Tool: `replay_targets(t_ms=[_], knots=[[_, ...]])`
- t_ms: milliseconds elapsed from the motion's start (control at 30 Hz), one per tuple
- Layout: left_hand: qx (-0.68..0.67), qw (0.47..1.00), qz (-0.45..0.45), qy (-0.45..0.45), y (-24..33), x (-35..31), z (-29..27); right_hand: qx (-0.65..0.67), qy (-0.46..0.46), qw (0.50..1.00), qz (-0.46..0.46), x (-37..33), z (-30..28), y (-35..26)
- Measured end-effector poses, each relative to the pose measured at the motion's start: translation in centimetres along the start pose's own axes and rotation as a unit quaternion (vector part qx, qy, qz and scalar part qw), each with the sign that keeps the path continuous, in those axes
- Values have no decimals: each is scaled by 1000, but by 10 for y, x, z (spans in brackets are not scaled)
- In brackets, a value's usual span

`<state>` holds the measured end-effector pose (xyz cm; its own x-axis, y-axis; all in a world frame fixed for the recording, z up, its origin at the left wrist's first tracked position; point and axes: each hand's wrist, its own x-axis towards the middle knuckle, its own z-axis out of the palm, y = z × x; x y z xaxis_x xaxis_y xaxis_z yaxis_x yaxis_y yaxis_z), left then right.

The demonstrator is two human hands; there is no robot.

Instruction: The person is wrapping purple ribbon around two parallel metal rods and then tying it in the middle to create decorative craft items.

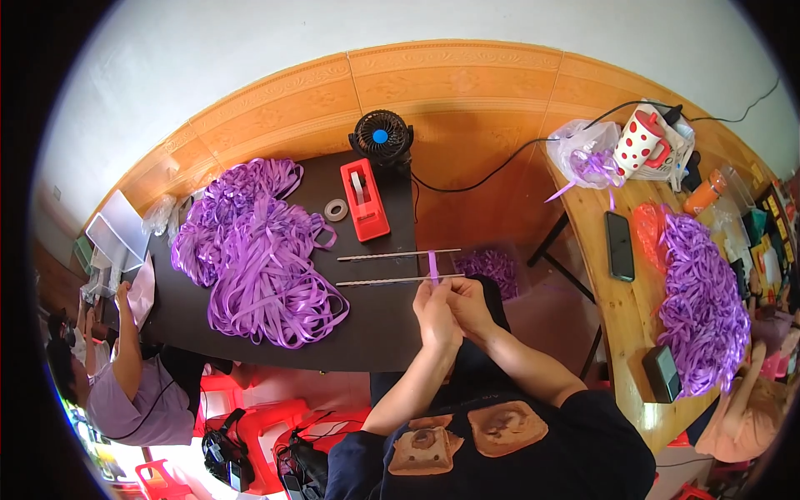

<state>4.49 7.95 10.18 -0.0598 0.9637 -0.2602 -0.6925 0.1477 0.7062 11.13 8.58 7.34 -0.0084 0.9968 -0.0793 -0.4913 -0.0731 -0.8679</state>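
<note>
Both hands meet at the right edge of the dark table, fingers pressed together. My left hand (436, 315) and my right hand (470, 305) pinch at the lower end of a short purple ribbon (432, 265). This ribbon runs across two thin, twisted metal rods, the far rod (375, 257) and the near rod (375, 282), which stick out to the left over the table. The ribbon's end is hidden by my fingers. Left of the rods lies a big heap of purple ribbon (267, 267).
On the dark table (358, 333) are a red tape dispenser (364, 200), a tape roll (336, 210) and a small black fan (381, 137). The wooden table (612, 321) holds a phone (619, 246), more ribbon (700, 308) and a dotted cup (640, 143). People sit at both sides.
</note>
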Motion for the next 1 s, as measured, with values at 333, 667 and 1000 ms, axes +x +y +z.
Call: replay_targets(t_ms=[333, 667, 1000], knots=[[-68, 960, -270, -43, 55, 6, -10, -142, 51, 982, -110, -19, -19, -25], [-103, 947, -282, -115, 58, 6, -22, -303, -86, 931, -187, 72, 22, -75], [-111, 945, -271, -148, 56, 4, -24, -476, -53, 876, -59, 166, 98, -44]])
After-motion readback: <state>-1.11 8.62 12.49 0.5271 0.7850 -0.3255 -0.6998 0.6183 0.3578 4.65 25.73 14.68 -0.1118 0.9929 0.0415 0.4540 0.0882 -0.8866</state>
